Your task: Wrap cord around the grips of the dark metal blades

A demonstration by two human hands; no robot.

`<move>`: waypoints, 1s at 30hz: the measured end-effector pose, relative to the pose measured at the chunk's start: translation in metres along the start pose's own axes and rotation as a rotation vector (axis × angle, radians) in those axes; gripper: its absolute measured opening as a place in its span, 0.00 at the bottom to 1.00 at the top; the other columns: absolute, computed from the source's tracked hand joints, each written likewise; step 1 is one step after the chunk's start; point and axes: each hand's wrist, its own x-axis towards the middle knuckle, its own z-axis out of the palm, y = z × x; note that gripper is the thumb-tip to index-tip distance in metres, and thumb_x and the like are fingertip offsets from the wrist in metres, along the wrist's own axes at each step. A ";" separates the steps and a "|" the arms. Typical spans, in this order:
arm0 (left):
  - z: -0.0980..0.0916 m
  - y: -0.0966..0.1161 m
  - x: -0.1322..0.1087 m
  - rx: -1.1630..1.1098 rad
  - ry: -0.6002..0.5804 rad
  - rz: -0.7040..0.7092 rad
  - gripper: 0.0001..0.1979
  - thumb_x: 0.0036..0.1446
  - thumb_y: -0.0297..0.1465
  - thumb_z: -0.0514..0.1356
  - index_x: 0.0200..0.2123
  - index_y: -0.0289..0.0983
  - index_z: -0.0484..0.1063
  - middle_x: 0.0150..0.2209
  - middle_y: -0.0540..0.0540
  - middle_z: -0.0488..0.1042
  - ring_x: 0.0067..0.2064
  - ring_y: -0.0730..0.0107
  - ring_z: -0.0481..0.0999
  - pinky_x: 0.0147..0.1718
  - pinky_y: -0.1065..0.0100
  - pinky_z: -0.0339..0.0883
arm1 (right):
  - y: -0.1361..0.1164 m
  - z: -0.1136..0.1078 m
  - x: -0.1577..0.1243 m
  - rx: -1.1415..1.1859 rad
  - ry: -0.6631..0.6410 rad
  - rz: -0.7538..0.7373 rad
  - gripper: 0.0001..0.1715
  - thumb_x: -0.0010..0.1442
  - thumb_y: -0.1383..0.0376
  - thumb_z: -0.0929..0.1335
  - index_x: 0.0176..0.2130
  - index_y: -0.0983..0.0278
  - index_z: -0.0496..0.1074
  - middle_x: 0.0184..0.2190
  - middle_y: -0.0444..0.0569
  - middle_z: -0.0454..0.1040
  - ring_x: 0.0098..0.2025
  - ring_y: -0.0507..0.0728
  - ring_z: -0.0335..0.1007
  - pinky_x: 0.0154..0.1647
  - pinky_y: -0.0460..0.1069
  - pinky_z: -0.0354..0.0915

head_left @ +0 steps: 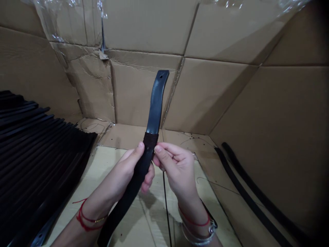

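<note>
Your right fingers [164, 150] are closed narrowly on the edge of a dark woven wrap [150, 140] around a black rubber strip [155, 109]. Your left thumb [140, 146] bears on the same strip just below the wrap, and the left fingers [147, 181] curl behind it. Both grips meet at the wrap, apparently to keep it from sliding along the strip.

The strip stands tilted, with its punched far end [161, 76] raised clear and its near end running down toward the lower left. This keeps the wrapped section up in front of you, between your left hand [115, 180] and right hand [177, 168].

Beneath your hands lies a cardboard sheet [151, 216]. On the left, a stack of black rubber strips [33, 154] lies in overlapping rows within easy reach. On the right, two loose black strips [246, 187] lie near the cardboard wall [231, 99].
</note>
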 end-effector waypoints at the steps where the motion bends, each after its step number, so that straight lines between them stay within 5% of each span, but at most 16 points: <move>1: 0.000 0.000 0.000 0.034 0.018 0.008 0.24 0.63 0.50 0.48 0.32 0.35 0.67 0.18 0.51 0.68 0.17 0.77 0.66 0.16 0.77 0.60 | 0.000 0.002 0.000 -0.009 0.038 0.001 0.12 0.59 0.62 0.70 0.26 0.65 0.74 0.16 0.40 0.65 0.17 0.47 0.54 0.17 0.44 0.52; 3: 0.000 0.001 0.000 0.082 0.074 0.056 0.23 0.61 0.49 0.52 0.30 0.34 0.67 0.18 0.52 0.68 0.18 0.79 0.66 0.17 0.78 0.59 | 0.003 0.004 0.001 0.020 0.075 0.019 0.11 0.57 0.61 0.72 0.27 0.65 0.75 0.16 0.38 0.61 0.16 0.46 0.48 0.16 0.44 0.47; 6: 0.001 0.001 -0.002 0.075 0.137 0.119 0.23 0.62 0.48 0.51 0.25 0.35 0.65 0.13 0.56 0.60 0.13 0.83 0.56 0.12 0.80 0.50 | 0.008 0.002 0.004 0.179 -0.041 0.159 0.13 0.54 0.58 0.74 0.33 0.66 0.76 0.15 0.35 0.55 0.16 0.44 0.40 0.15 0.43 0.40; 10: 0.002 0.002 -0.003 -0.008 -0.021 -0.011 0.28 0.63 0.52 0.43 0.24 0.37 0.62 0.10 0.57 0.56 0.10 0.81 0.51 0.09 0.78 0.45 | 0.010 -0.002 0.006 0.314 -0.185 0.295 0.15 0.54 0.56 0.74 0.32 0.67 0.75 0.15 0.38 0.61 0.15 0.43 0.41 0.15 0.43 0.37; 12: 0.002 0.002 -0.002 0.064 -0.038 0.000 0.28 0.62 0.54 0.42 0.28 0.37 0.64 0.14 0.55 0.62 0.13 0.79 0.58 0.13 0.76 0.54 | 0.009 -0.002 0.006 0.261 -0.104 0.255 0.15 0.55 0.57 0.73 0.30 0.68 0.75 0.15 0.39 0.63 0.15 0.43 0.43 0.15 0.43 0.38; 14: 0.004 -0.001 -0.001 0.258 0.075 0.116 0.24 0.62 0.52 0.47 0.35 0.37 0.66 0.20 0.53 0.67 0.20 0.76 0.66 0.20 0.74 0.61 | 0.006 -0.001 0.006 0.175 0.002 0.198 0.14 0.54 0.58 0.74 0.28 0.68 0.75 0.14 0.38 0.59 0.15 0.43 0.42 0.14 0.42 0.38; 20: 0.011 -0.014 0.002 0.791 0.418 0.396 0.16 0.67 0.39 0.48 0.52 0.39 0.62 0.23 0.52 0.70 0.24 0.72 0.70 0.25 0.71 0.60 | -0.003 0.012 0.004 0.101 0.071 0.141 0.13 0.55 0.61 0.72 0.24 0.66 0.73 0.12 0.37 0.58 0.12 0.45 0.47 0.10 0.42 0.46; 25: 0.012 -0.014 0.001 0.694 0.432 0.427 0.12 0.67 0.40 0.47 0.36 0.40 0.63 0.20 0.54 0.66 0.20 0.75 0.65 0.21 0.74 0.57 | 0.000 0.015 0.002 0.080 0.150 0.106 0.11 0.54 0.63 0.72 0.23 0.65 0.72 0.12 0.38 0.62 0.11 0.45 0.52 0.09 0.42 0.53; 30: 0.014 -0.007 -0.002 0.389 0.317 0.299 0.13 0.67 0.43 0.46 0.36 0.40 0.60 0.21 0.56 0.65 0.19 0.78 0.63 0.17 0.77 0.57 | 0.008 0.016 0.001 0.001 0.290 -0.044 0.08 0.53 0.66 0.73 0.25 0.64 0.72 0.16 0.41 0.69 0.15 0.47 0.60 0.14 0.42 0.60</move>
